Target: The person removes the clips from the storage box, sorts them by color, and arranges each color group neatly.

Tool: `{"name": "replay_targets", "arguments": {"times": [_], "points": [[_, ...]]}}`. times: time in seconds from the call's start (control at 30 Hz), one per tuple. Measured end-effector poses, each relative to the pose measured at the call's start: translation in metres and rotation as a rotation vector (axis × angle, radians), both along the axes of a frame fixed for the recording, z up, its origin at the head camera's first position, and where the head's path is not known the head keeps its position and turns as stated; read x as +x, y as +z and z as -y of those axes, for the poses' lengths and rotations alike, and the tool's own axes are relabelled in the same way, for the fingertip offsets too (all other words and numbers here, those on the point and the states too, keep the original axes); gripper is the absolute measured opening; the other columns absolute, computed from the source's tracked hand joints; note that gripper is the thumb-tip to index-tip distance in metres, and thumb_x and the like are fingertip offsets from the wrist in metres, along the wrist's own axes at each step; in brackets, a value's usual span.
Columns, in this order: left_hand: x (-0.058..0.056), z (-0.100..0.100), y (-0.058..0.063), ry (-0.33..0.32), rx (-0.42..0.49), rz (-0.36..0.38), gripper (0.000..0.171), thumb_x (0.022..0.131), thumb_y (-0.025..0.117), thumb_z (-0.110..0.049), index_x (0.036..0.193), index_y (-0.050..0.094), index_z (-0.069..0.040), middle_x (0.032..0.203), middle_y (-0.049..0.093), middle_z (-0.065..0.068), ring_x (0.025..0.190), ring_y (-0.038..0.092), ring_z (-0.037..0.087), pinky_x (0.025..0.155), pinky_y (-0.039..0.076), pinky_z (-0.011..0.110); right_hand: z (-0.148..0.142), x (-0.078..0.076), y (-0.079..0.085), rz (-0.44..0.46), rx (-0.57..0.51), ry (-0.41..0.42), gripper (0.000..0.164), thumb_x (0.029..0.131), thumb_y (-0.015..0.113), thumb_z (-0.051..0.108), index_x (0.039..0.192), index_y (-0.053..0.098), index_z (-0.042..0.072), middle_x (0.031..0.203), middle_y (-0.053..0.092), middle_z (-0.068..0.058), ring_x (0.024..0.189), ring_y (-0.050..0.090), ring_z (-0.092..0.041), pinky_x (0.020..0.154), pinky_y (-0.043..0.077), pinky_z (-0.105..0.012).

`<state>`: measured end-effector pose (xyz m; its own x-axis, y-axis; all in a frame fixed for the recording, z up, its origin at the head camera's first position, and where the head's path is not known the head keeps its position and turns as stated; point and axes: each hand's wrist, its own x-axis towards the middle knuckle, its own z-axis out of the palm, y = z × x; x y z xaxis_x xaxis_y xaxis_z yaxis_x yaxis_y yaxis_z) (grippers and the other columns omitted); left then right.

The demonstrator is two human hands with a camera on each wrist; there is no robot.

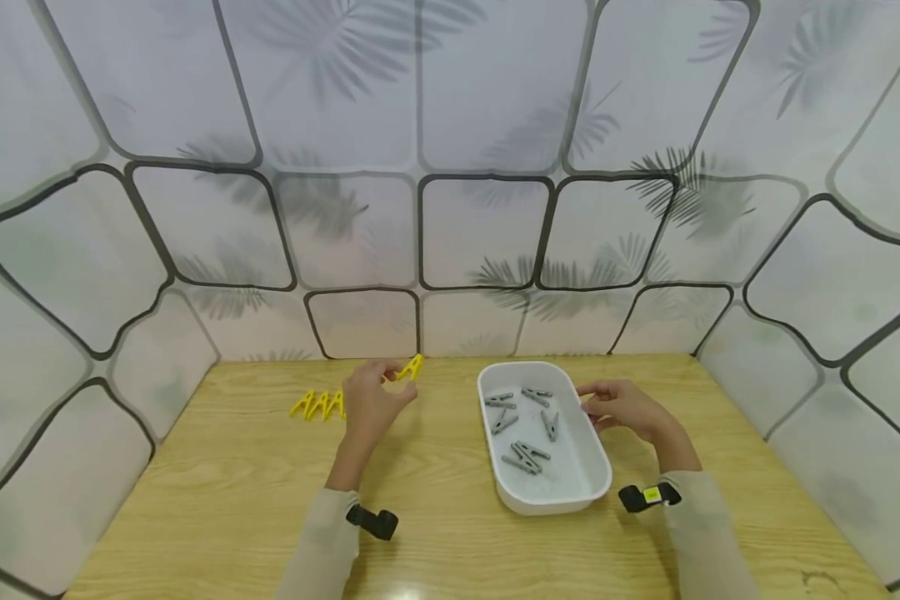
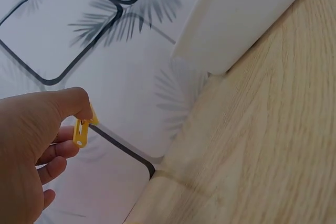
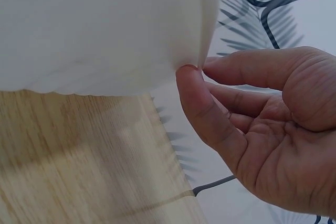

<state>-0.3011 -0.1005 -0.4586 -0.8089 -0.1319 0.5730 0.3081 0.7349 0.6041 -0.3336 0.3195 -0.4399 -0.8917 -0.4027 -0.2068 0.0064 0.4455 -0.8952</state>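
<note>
My left hand [image 1: 372, 402] pinches a yellow clothespin [image 1: 410, 367] between thumb and fingers, held up above the table's back part. In the left wrist view the same hand [image 2: 37, 145] shows the pin's yellow end poking out past the thumb. Three more yellow clothespins [image 1: 318, 405] lie in a row just left of that hand, the rightmost partly behind it. A white plastic basin [image 1: 555, 503] holds several grey clothespins [image 1: 526, 457]. At the basin's right side my right hand [image 1: 630, 410] pinches its edge; the right wrist view shows thumb and forefinger meeting there.
A light wooden table [image 1: 435, 533] carries everything. Behind it and at both sides hangs a pale cloth [image 1: 487, 233] with dark outlines and leaf prints, meeting the table's back edge. Black bands with small cameras [image 1: 372, 522] sit on both wrists.
</note>
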Motion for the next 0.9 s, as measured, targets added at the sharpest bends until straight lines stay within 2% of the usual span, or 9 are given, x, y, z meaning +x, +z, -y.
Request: {"name": "replay_targets", "arguments": {"times": [0.23, 0.37, 0.6, 0.9], "points": [[0.003, 0.010, -0.004, 0.056, -0.021, 0.100, 0.025, 0.080, 0.080, -0.025, 0.099, 0.075, -0.009, 0.090, 0.070, 0.010, 0.087, 0.059, 0.030, 0.090, 0.040, 0.056, 0.002, 0.001, 0.002, -0.004, 0.009, -0.009, 0.052, 0.102, 0.059, 0.012, 0.143, 0.045, -0.015, 0.107, 0.075, -0.017, 0.087, 0.071, -0.014, 0.077, 0.061, -0.035], [0.007, 0.013, -0.007, 0.082, -0.030, 0.121, 0.025, 0.079, 0.082, -0.024, 0.097, 0.074, -0.008, 0.089, 0.069, 0.012, 0.086, 0.059, 0.032, 0.091, 0.041, 0.056, 0.002, 0.000, 0.002, 0.006, 0.018, -0.028, 0.050, 0.101, 0.060, 0.012, 0.142, 0.047, -0.014, 0.104, 0.075, -0.013, 0.085, 0.071, -0.013, 0.077, 0.061, -0.034], [0.010, 0.015, -0.014, 0.131, -0.074, 0.142, 0.026, 0.080, 0.082, -0.026, 0.096, 0.075, -0.008, 0.085, 0.069, 0.011, 0.082, 0.060, 0.032, 0.086, 0.042, 0.054, 0.003, 0.001, 0.003, 0.005, 0.008, -0.012, 0.050, 0.102, 0.059, 0.011, 0.142, 0.046, -0.015, 0.104, 0.075, -0.013, 0.084, 0.070, -0.014, 0.077, 0.061, -0.035], [0.008, 0.018, -0.022, 0.159, -0.058, 0.228, 0.028, 0.082, 0.079, -0.028, 0.099, 0.077, -0.007, 0.084, 0.070, 0.011, 0.079, 0.060, 0.031, 0.087, 0.041, 0.054, 0.002, 0.000, 0.003, 0.006, 0.010, -0.007, 0.050, 0.102, 0.058, 0.011, 0.143, 0.045, -0.015, 0.104, 0.074, -0.014, 0.085, 0.070, -0.014, 0.077, 0.061, -0.036]]}}
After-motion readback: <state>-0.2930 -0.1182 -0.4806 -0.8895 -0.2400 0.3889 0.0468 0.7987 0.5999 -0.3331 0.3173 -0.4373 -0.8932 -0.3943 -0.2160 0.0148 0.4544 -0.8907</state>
